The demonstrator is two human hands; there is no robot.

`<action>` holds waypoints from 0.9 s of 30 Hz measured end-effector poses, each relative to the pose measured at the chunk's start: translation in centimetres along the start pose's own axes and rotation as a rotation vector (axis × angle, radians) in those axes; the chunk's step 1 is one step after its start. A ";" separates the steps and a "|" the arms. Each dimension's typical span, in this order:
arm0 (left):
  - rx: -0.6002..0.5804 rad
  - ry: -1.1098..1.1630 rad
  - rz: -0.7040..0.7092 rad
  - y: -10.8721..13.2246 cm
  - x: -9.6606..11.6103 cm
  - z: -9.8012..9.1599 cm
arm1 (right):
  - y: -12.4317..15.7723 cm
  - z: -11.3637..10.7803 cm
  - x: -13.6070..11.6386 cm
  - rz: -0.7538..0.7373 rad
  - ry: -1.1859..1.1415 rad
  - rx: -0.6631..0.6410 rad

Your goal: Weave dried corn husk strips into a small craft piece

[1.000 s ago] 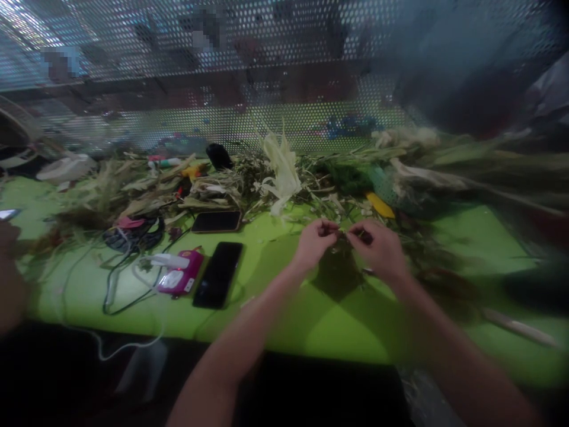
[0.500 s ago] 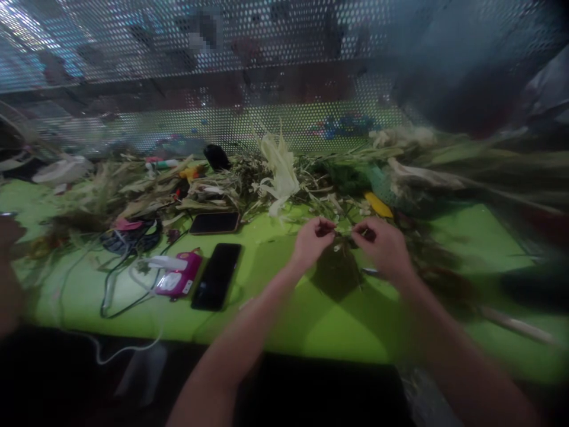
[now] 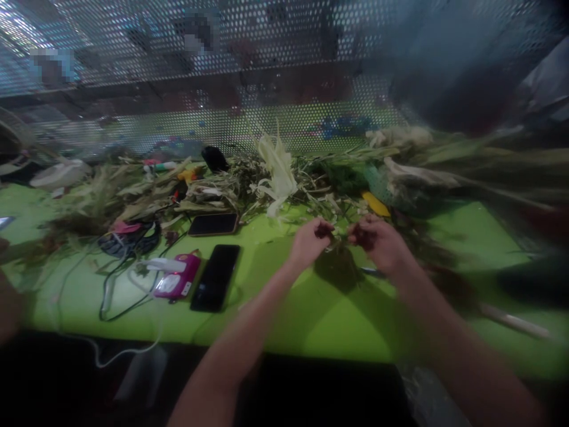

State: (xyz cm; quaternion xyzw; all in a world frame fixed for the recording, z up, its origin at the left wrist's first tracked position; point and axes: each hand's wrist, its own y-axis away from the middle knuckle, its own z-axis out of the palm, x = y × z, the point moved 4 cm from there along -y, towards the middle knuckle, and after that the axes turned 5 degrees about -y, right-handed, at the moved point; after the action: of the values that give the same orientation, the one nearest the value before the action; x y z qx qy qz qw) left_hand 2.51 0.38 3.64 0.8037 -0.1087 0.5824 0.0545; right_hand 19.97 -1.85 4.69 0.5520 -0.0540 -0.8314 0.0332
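My left hand is closed in a pinch above the green table. Close to its right, my right hand is pinched too, its fingers curled. Between the fingertips is a small pale green plant sprig, thin and blurred; its ends are hidden in the fingers. Beneath my right hand lies a thin shiny tool, partly covered. Just behind the hands are a yellow object and a standing pale corn husk amid dry stems.
Left of my arms lie two phones, one black and one dark, beside a magenta power strip with cables. Dried plants line a perforated metal screen. Another person's arm shows at the left edge.
My right hand has rolled slightly and its fingers are curled differently. The left hand is nearly still. At the left edge, the other person's arm has shifted and a bright-edged device shows there.
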 end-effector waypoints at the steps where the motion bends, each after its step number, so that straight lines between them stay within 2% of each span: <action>1: 0.011 -0.002 -0.005 0.0 0.1 0.0 | 0.0 0.0 0.1 -0.017 -0.004 0.007; 6: 0.059 -0.028 0.012 -0.2 0.0 -0.1 | 0.0 0.1 -0.1 -0.119 0.061 -0.001; 11: -0.062 0.187 -0.078 -0.6 -0.9 0.1 | -0.1 0.1 -0.4 -0.141 0.093 -0.029; 15: -0.134 0.156 -0.164 -0.2 -0.9 0.5 | 0.0 0.3 -0.4 -0.115 0.053 -0.019; 22: -0.297 0.187 -0.088 0.4 0.1 2.1 | 0.4 1.1 -0.3 -0.075 0.033 -0.125; 27: -0.306 0.343 -0.125 0.5 -0.4 2.7 | 0.7 1.2 -0.2 -0.022 -0.101 -0.157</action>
State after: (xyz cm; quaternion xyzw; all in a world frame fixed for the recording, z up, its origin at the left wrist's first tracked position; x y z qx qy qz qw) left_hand 4.72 -0.62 2.38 0.6805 -0.1352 0.6827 0.2293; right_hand 18.91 -2.43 5.43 0.5057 0.0157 -0.8601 0.0643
